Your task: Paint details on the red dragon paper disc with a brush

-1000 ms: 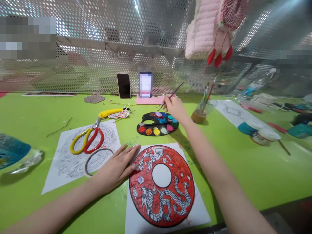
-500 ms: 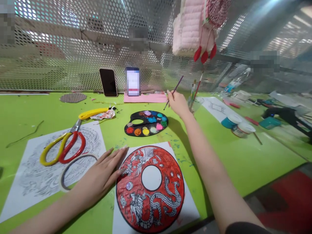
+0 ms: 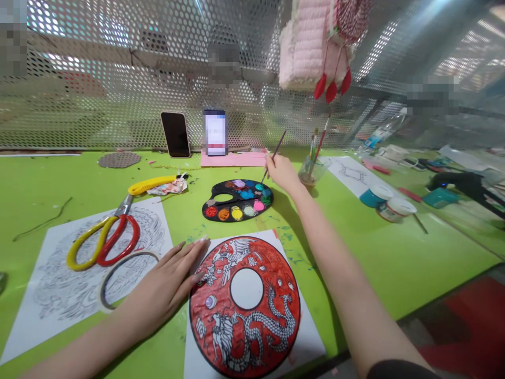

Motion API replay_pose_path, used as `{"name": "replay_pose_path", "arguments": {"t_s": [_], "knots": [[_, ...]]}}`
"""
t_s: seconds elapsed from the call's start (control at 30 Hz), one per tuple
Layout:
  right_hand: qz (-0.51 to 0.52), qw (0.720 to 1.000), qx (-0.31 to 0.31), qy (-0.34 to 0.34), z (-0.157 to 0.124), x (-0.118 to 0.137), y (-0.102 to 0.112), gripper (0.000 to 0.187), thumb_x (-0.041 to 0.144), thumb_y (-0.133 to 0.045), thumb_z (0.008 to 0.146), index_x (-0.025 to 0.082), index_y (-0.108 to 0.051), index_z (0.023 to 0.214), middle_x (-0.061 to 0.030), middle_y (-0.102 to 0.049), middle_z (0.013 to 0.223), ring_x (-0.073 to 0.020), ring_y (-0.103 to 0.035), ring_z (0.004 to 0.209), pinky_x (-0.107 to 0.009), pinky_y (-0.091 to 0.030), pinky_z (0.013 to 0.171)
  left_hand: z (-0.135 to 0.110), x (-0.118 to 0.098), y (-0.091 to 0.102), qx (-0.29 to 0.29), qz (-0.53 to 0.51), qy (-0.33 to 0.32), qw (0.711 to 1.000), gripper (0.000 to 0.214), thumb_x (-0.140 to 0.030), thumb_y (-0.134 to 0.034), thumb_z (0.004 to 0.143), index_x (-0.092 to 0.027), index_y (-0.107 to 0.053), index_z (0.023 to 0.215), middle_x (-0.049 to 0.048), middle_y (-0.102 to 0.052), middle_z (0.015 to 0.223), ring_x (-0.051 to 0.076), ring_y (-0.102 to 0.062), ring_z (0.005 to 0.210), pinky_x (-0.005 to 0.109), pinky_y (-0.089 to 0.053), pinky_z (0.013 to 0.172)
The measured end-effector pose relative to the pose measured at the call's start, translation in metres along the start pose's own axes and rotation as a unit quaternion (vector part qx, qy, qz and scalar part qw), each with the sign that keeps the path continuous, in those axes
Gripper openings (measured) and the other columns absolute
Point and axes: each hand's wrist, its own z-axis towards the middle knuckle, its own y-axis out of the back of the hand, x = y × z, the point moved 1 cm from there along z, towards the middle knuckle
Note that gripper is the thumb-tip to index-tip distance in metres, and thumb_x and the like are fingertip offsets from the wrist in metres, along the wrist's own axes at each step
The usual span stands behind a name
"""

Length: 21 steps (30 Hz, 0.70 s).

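My right hand (image 3: pixel 282 171) pinches a thin dark paintbrush (image 3: pixel 279 143), its tip down at the teal paint on the right edge of the black palette (image 3: pixel 231 204). Several wells of the palette hold red, orange, yellow, pink, blue and green paint. My left hand (image 3: pixel 177 271) lies flat with fingers outstretched, fingertips on the left edge of the paper. On that white paper (image 3: pixel 310 339) is a round dragon-and-phoenix picture (image 3: pixel 282 268) with a red painted ground and a white centre circle. A white tape roll (image 3: pixel 103 292) sits beside my left wrist.
Scissors (image 3: pixel 118 239) with yellow and red handles lie on a line drawing (image 3: pixel 55 273) at left, near a yellow cutter (image 3: pixel 153 184). A brush cup (image 3: pixel 311 173) stands behind my right hand. Two phones lean on the mesh; paint jars (image 3: pixel 374 195) sit right.
My right hand has moved slightly left and down, bringing the brush tip from above the table to the palette's teal paint. My left hand stays on the paper.
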Motion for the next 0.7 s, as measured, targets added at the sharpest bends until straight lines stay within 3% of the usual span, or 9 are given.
{"name": "replay_pose_path", "arguments": {"t_s": [0.47,0.7], "knots": [[0.043,0.999,0.011,-0.015,-0.003,0.01,0.003,0.025,0.036,-0.055,0.098,0.014,-0.064,0.106,-0.0061,-0.067,0.102,-0.0158,-0.065,0.087,-0.036,-0.056,0.08,0.004,-0.007,0.009,0.006,0.024,-0.027,0.999,0.061,-0.04,-0.035,0.102,-0.026,-0.012,0.156,0.0069,-0.046,0.15,0.029,-0.052,0.131,0.046,-0.049,0.106],[0.103,0.986,0.127,-0.015,-0.017,0.039,0.006,0.031,0.04,-0.052,0.1,0.013,-0.064,0.093,-0.0002,-0.064,0.078,-0.0089,-0.06,0.061,-0.025,-0.053,0.06,0.003,-0.006,0.008,0.001,0.015,-0.021,1.0,0.062,-0.042,-0.036,0.101,-0.026,-0.012,0.157,0.0067,-0.045,0.15,0.029,-0.052,0.132,0.044,-0.046,0.109]]}}
